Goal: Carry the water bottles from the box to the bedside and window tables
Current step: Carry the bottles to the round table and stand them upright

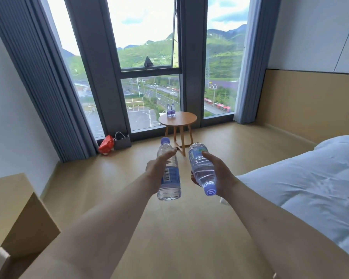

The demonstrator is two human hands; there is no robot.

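Note:
My left hand [157,168] grips a clear water bottle [169,186] with a purple cap, held upright with the cap away from me. My right hand [220,174] grips a second water bottle [199,164], turned over so that its purple cap points toward me. Both are held out in front of me above the floor. Ahead, by the window, stands a small round wooden table [182,119] with two more bottles [170,110] upright on its far left part.
A bed with white bedding [310,182] fills the right side. A wooden desk [12,208] is at the lower left. A red bag [106,144] and a grey bag [122,141] lie by the window's base. Grey curtains hang at the left.

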